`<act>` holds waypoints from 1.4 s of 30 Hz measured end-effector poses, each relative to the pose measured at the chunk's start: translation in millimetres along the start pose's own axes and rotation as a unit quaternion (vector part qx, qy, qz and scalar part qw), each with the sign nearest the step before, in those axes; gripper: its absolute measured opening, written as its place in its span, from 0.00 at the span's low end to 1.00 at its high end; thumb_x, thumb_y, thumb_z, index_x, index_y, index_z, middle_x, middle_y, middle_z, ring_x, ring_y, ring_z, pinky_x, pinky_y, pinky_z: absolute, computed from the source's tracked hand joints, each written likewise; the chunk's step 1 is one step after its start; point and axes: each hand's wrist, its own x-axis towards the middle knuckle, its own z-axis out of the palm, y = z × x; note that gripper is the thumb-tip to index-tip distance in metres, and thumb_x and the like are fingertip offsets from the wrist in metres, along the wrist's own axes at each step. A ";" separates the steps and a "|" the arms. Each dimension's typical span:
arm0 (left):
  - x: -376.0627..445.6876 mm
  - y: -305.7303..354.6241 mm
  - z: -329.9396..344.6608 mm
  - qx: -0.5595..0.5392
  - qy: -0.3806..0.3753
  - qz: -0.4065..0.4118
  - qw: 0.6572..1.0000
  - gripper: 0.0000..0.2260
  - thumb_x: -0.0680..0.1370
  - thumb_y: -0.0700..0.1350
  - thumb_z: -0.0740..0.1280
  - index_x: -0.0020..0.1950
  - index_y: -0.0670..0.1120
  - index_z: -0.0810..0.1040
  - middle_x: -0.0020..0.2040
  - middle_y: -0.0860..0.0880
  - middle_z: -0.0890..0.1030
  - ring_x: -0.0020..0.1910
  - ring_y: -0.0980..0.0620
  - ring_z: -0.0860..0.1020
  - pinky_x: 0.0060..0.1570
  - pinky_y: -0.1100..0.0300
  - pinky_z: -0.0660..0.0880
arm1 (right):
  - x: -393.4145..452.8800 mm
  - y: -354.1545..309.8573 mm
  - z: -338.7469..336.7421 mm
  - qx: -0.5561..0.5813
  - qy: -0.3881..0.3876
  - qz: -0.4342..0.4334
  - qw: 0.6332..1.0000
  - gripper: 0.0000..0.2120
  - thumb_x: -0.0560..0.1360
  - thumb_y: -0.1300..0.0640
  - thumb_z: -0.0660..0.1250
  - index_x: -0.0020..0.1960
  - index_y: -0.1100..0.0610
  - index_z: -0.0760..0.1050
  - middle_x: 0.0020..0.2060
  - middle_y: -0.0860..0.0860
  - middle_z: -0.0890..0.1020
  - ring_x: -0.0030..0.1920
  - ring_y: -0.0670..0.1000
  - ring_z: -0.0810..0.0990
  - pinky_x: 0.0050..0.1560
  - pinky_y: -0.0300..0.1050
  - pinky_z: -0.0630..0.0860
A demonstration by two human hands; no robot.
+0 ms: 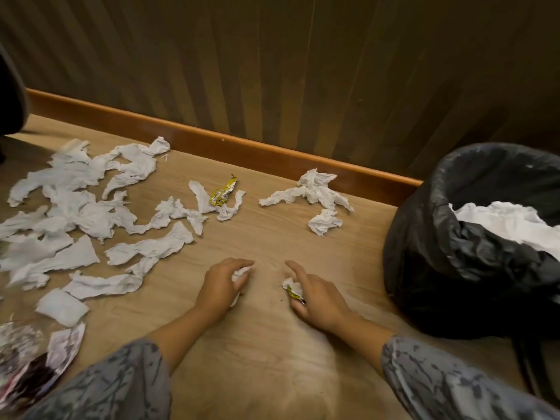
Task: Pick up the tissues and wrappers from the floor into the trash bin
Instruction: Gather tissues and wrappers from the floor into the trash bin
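Observation:
My left hand rests low on the wooden floor, curled around a crumpled white tissue. My right hand holds a tissue with a yellow wrapper, index finger pointing forward. Several white tissues are strewn over the floor at the left. A yellow wrapper lies among tissue strips in the middle. Another tissue cluster lies near the skirting board. The trash bin with a black liner stands at the right, white tissues inside it.
A wooden panel wall and orange skirting board bound the floor at the back. A red and white wrapper lies at the lower left. A dark object shows at the upper left edge.

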 end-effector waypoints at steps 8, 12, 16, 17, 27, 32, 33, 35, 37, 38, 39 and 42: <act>23.2 81.6 -51.9 -0.052 0.024 -0.008 0.998 0.15 0.77 0.52 0.66 0.35 0.47 0.83 0.31 0.53 0.81 0.31 0.59 0.77 0.35 0.61 0.71 | 14.1 -18.6 -103.0 -0.056 0.044 -0.032 0.997 0.12 0.76 0.48 0.66 0.42 0.58 0.75 0.42 0.52 0.73 0.40 0.53 0.74 0.41 0.49 0.74; 52.2 162.3 -77.8 -0.151 0.093 0.008 0.984 0.19 0.79 0.46 0.55 0.45 0.39 0.83 0.42 0.46 0.84 0.43 0.56 0.80 0.46 0.57 0.77 | 15.8 -51.2 -197.3 -0.092 0.122 -0.090 0.984 0.08 0.75 0.53 0.69 0.40 0.56 0.74 0.46 0.53 0.76 0.40 0.50 0.74 0.40 0.44 0.71; 70.7 251.9 -83.2 -0.181 0.045 0.046 0.981 0.16 0.80 0.47 0.56 0.66 0.49 0.73 0.57 0.50 0.77 0.55 0.50 0.77 0.54 0.51 0.78 | -9.9 -70.4 -282.3 -0.047 0.291 -0.099 0.950 0.06 0.75 0.54 0.69 0.43 0.53 0.73 0.34 0.47 0.78 0.33 0.46 0.75 0.33 0.41 0.71; 72.1 272.7 -81.1 -0.188 0.015 0.065 0.980 0.15 0.79 0.47 0.57 0.65 0.50 0.74 0.57 0.50 0.77 0.55 0.50 0.77 0.53 0.53 0.77 | -19.7 -67.1 -297.9 -0.044 0.319 -0.098 0.942 0.05 0.76 0.53 0.69 0.48 0.53 0.75 0.38 0.48 0.81 0.37 0.47 0.78 0.36 0.42 0.75; 51.2 401.9 4.5 -0.270 -0.094 0.108 0.952 0.10 0.78 0.36 0.61 0.53 0.47 0.77 0.53 0.50 0.78 0.51 0.54 0.76 0.40 0.67 0.71 | -108.2 38.1 -319.1 0.170 0.488 0.211 0.830 0.23 0.77 0.39 0.64 0.40 0.59 0.78 0.36 0.53 0.81 0.38 0.50 0.79 0.37 0.42 0.71; 33.7 398.3 37.7 -0.325 -0.147 0.060 0.932 0.17 0.77 0.37 0.63 0.65 0.48 0.72 0.66 0.48 0.73 0.67 0.51 0.70 0.58 0.60 0.70 | -123.0 66.9 -295.1 0.227 0.400 0.339 0.821 0.30 0.75 0.31 0.57 0.62 0.54 0.73 0.56 0.51 0.78 0.55 0.51 0.76 0.53 0.50 0.73; 34.8 397.8 38.9 -0.330 -0.153 0.061 0.930 0.18 0.78 0.38 0.64 0.67 0.48 0.71 0.68 0.48 0.71 0.69 0.52 0.68 0.62 0.59 0.69 | -124.4 68.8 -293.1 0.218 0.399 0.348 0.820 0.30 0.75 0.31 0.57 0.65 0.54 0.71 0.59 0.52 0.77 0.58 0.53 0.76 0.57 0.52 0.74; 38.8 395.4 35.9 -0.346 -0.153 0.057 0.924 0.20 0.78 0.37 0.63 0.68 0.49 0.70 0.70 0.48 0.69 0.70 0.52 0.66 0.64 0.58 0.68 | -125.8 68.4 -293.9 0.184 0.392 0.353 0.829 0.29 0.76 0.34 0.60 0.67 0.53 0.68 0.64 0.54 0.75 0.63 0.55 0.74 0.63 0.58 0.72; 44.8 387.3 26.1 -0.374 -0.129 0.062 0.916 0.19 0.77 0.35 0.61 0.67 0.49 0.71 0.68 0.48 0.71 0.67 0.52 0.68 0.65 0.56 0.69 | -125.6 61.1 -299.0 0.168 0.383 0.341 0.842 0.26 0.77 0.39 0.63 0.68 0.52 0.66 0.66 0.54 0.72 0.65 0.56 0.72 0.65 0.58 0.70; 48.8 379.6 19.5 -0.385 -0.111 0.060 0.914 0.19 0.77 0.34 0.61 0.66 0.49 0.72 0.67 0.48 0.72 0.65 0.54 0.70 0.65 0.55 0.70 | -124.1 55.2 -301.8 0.173 0.382 0.325 0.848 0.25 0.77 0.41 0.64 0.69 0.52 0.65 0.66 0.53 0.72 0.65 0.55 0.71 0.63 0.54 0.71; 53.6 369.6 12.2 -0.393 -0.089 0.054 0.914 0.18 0.77 0.34 0.61 0.65 0.49 0.73 0.66 0.48 0.73 0.63 0.54 0.71 0.63 0.57 0.71 | -121.8 47.7 -304.1 0.179 0.384 0.304 0.853 0.24 0.78 0.43 0.64 0.68 0.52 0.65 0.66 0.53 0.72 0.65 0.54 0.72 0.59 0.50 0.71; 68.2 322.9 -7.4 -0.385 -0.014 0.020 0.923 0.16 0.78 0.34 0.60 0.61 0.49 0.76 0.62 0.49 0.76 0.63 0.53 0.73 0.61 0.59 0.73 | -105.1 14.7 -306.1 0.180 0.411 0.221 0.866 0.20 0.78 0.46 0.66 0.66 0.52 0.69 0.61 0.51 0.76 0.62 0.51 0.74 0.56 0.46 0.73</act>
